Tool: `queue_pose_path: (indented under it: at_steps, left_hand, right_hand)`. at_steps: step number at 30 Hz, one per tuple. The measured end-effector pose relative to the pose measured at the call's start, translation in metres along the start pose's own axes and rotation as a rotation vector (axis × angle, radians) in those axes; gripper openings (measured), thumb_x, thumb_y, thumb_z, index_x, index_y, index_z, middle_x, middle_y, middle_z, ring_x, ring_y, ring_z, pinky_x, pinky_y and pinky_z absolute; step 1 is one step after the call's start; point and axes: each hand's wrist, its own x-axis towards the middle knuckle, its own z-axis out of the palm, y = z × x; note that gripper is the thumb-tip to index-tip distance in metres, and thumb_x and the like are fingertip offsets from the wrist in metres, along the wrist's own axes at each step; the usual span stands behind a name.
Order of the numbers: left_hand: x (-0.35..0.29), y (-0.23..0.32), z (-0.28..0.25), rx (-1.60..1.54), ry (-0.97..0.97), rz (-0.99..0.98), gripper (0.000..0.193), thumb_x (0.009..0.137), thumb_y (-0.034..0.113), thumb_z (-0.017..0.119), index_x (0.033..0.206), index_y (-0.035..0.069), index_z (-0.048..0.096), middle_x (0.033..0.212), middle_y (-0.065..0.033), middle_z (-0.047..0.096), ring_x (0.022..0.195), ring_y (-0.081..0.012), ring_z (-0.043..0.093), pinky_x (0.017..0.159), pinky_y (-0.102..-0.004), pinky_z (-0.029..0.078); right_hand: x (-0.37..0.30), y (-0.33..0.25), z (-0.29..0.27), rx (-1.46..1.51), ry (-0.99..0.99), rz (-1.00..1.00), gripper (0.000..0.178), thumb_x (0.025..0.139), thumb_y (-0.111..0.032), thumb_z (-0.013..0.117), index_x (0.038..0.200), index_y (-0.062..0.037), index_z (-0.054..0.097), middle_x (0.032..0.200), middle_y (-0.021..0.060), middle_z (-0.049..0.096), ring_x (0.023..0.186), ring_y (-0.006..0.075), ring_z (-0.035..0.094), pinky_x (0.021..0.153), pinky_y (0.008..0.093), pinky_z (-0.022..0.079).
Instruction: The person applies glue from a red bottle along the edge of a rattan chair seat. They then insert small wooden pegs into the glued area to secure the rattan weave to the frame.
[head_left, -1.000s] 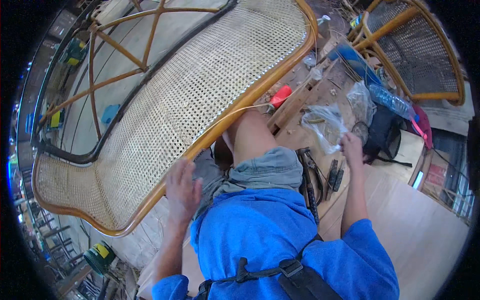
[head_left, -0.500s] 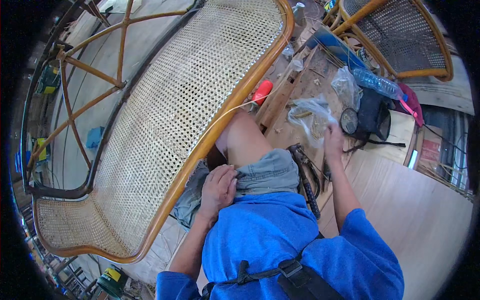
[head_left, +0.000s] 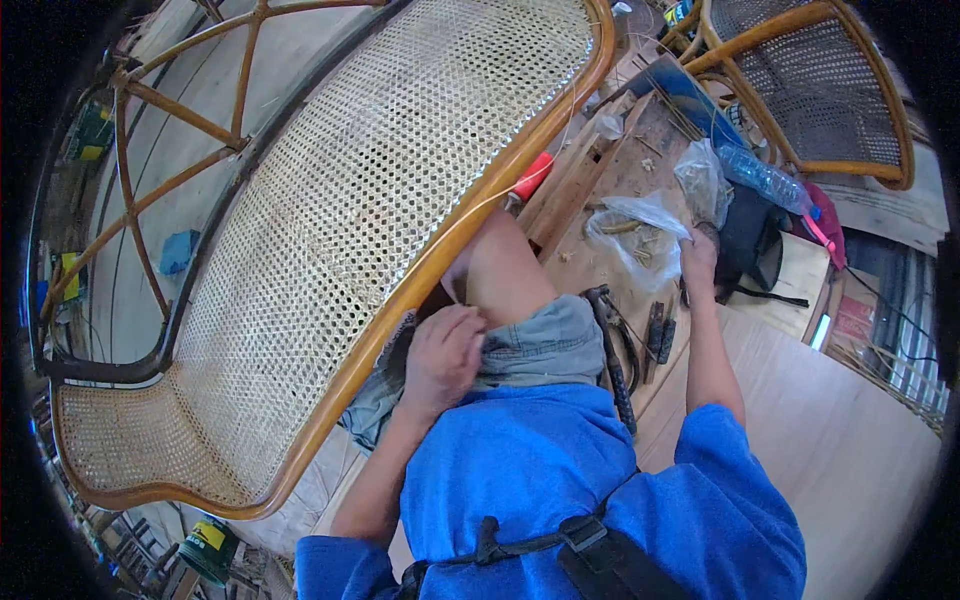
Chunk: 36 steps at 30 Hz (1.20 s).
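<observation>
My right hand [head_left: 700, 258] is closed on the edge of a clear plastic bag [head_left: 652, 232], which holds some light-coloured strips or sticks and lies on the wooden bench. My left hand [head_left: 443, 362] rests over my lap, loosely open, with nothing seen in it. Just beside it runs the wooden rim of a large rattan seat frame [head_left: 350, 355] with woven cane webbing [head_left: 330, 200]. A loose cane strand [head_left: 497, 190] lies across that rim. Past the rim, a tool with a red handle [head_left: 535, 176] is partly hidden.
Pliers-like tools [head_left: 618, 350] and dark metal pieces [head_left: 660, 333] lie beside my leg. Near my right hand are a black bag [head_left: 748, 235], a clear bottle [head_left: 765, 178] and another plastic bag [head_left: 703, 178]. A second cane-woven piece [head_left: 820, 90] stands at the far right.
My right hand has moved slightly right and now pulls the plastic bag's edge up, stretching it. My left hand has lifted a little and loosened on my lap.
</observation>
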Motion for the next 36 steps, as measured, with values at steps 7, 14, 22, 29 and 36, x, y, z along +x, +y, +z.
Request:
queue_pose_path:
  at_steps: [7, 14, 22, 29, 36]
  left_hand:
    - [0.139, 0.042, 0.094, 0.106, -0.140, 0.239, 0.030, 0.076, 0.015, 0.057, 0.102, 0.001, 0.053, 0.107, -0.0135, 0.055, 0.099, -0.0299, 0.052, 0.085, -0.0406, 0.043]
    - [0.188, 0.046, 0.196, 0.229, -0.337, 0.121, 0.031, 0.077, 0.013, 0.052, 0.106, 0.001, 0.051, 0.107, -0.0133, 0.054, 0.099, -0.0279, 0.052, 0.081, -0.0393, 0.044]
    - [0.185, 0.052, 0.207, 0.354, -0.468, 0.012, 0.036, 0.071, 0.008, 0.058, 0.105, 0.001, 0.051, 0.099, -0.0131, 0.054, 0.098, -0.0292, 0.051, 0.078, -0.0376, 0.046]
    - [0.185, 0.055, 0.198, 0.014, -0.541, -0.142, 0.019, 0.077, 0.010, 0.053, 0.094, 0.002, 0.049, 0.090, -0.0171, 0.055, 0.075, -0.0339, 0.061, 0.059, -0.0439, 0.051]
    - [0.172, 0.052, 0.170, 0.003, -0.367, 0.023, 0.014, 0.080, 0.012, 0.050, 0.092, 0.004, 0.049, 0.083, -0.0167, 0.054, 0.067, -0.0335, 0.061, 0.053, -0.0434, 0.050]
  right_hand:
    - [0.035, -0.008, 0.009, -0.209, -0.173, 0.041, 0.035, 0.074, -0.013, 0.055, 0.107, -0.0041, 0.058, 0.098, 0.0200, 0.061, 0.090, 0.0313, 0.059, 0.077, 0.0369, 0.044]
    - [0.044, 0.034, 0.024, -0.033, -0.333, 0.061, 0.022, 0.079, -0.015, 0.053, 0.094, -0.0012, 0.062, 0.079, 0.0186, 0.062, 0.077, 0.0281, 0.061, 0.069, 0.0369, 0.044]
    - [-0.006, 0.015, 0.021, 0.202, -0.024, -0.128, 0.022, 0.080, -0.002, 0.048, 0.099, 0.0018, 0.058, 0.092, 0.0159, 0.060, 0.087, 0.0270, 0.058, 0.080, 0.0332, 0.044]
    - [0.004, 0.025, 0.018, 0.194, 0.008, -0.027, 0.026, 0.076, 0.002, 0.047, 0.100, 0.0005, 0.058, 0.091, 0.0160, 0.059, 0.086, 0.0293, 0.058, 0.079, 0.0349, 0.044]
    - [-0.008, -0.023, -0.006, 0.190, 0.182, -0.217, 0.026, 0.075, 0.006, 0.046, 0.098, -0.0013, 0.058, 0.089, 0.0154, 0.057, 0.084, 0.0310, 0.056, 0.077, 0.0356, 0.044]
